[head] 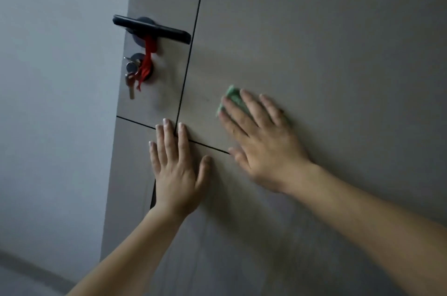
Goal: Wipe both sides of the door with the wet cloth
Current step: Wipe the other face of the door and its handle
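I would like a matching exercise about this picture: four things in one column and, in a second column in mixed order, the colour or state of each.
Column one:
1. handle
2. cloth
3. ribbon
4. left hand

Column two:
a. green
b. flat on the door, holding nothing
c. black
d. red

Pairs: 1-c, 2-a, 3-d, 4-b.

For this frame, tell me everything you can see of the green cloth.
The cloth is pale green and looks soft, bunched rather than spread out. Most of it is hidden under the right hand, whose straight, spread fingers press it against the grey door. Only a crumpled edge shows past the fingertips, to the right of the vertical groove. It is slightly blurred, so its weave and wetness cannot be told. The left hand lies flat on the door, apart from it.
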A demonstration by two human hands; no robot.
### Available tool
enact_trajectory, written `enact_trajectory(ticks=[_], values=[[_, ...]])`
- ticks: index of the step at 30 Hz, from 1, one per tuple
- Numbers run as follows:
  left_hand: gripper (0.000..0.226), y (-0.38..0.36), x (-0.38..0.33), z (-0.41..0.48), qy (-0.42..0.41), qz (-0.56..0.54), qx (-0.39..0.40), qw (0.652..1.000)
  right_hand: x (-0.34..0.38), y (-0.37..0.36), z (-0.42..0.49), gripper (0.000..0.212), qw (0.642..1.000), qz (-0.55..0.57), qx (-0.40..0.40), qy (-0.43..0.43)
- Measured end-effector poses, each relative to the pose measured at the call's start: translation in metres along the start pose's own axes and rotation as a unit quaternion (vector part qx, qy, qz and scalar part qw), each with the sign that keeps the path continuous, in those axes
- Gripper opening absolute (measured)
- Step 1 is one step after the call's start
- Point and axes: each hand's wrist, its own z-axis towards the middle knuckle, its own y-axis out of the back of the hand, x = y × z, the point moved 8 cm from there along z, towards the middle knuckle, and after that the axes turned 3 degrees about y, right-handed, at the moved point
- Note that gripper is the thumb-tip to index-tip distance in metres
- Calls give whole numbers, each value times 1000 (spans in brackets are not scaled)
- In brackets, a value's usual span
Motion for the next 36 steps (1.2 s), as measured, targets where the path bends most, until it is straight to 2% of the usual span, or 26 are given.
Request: enact_trajectory(ticks=[2,4,11,16,19,26,30,36], values=[[81,-1,4,0,-9,-2,-2,1000,19,-9,-17,71,999,-13,9,49],[81,-3,8,-3,-12,-4,-1,1000,18,-9,-17,69,998,-18,7,56],[79,-11,27,-25,-6,-11,-8,1000,45,-1,97,69,998,-44,-18,37],[79,-13,30,-29,-7,-28,-25,999,49,-17,-4,70,980,-60,20,186],[78,-15,29,-35,-12,-34,-27,999,42,-19,-32,67,975,-56,34,211],[75,-17,37,-39,-10,-31,-32,999,87,-17,84,68,977,-75,20,199],[75,-17,27,-42,-11,-34,-18,999,64,-21,21,70,982,-60,41,176],[78,-32,-36,-58,-28,-57,11,998,-5,-16,-116,73,997,-47,53,21]])
